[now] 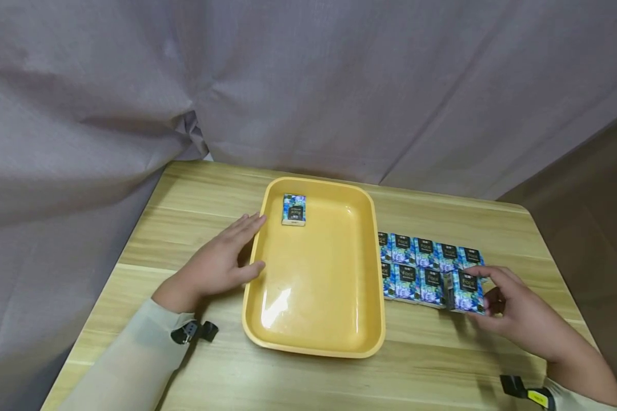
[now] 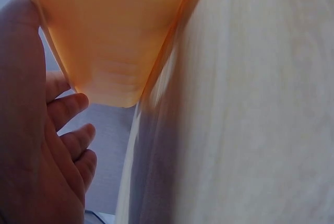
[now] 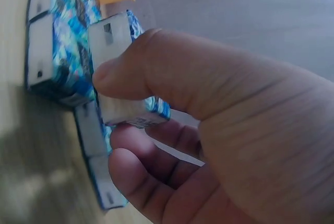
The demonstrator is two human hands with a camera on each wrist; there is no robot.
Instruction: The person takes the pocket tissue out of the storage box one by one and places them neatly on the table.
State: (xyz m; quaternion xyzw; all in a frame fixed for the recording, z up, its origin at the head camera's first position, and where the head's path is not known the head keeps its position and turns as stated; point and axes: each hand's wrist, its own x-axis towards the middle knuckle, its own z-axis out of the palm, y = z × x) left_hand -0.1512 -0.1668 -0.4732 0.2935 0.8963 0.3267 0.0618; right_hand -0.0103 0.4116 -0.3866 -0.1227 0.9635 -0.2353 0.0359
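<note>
A pocket tissue pack (image 1: pixel 468 292) with a blue floral print and a black label is pinched in my right hand (image 1: pixel 519 314), at the right end of the grouped packs. In the right wrist view, the thumb presses the held pack's (image 3: pixel 112 33) pale side, and the pack is above the others. My left hand (image 1: pixel 213 265) rests on the left rim of a yellow plastic tray (image 1: pixel 319 274), fingers spread and fairly straight. One tissue pack (image 1: pixel 294 210) lies in the tray's far left corner.
Several more tissue packs (image 1: pixel 406 282) lie in two rows on the wooden table (image 1: pixel 421 365), right beside the tray; its right wall hides part of the leftmost ones. A grey curtain (image 1: pixel 308 85) hangs behind the table's far edge.
</note>
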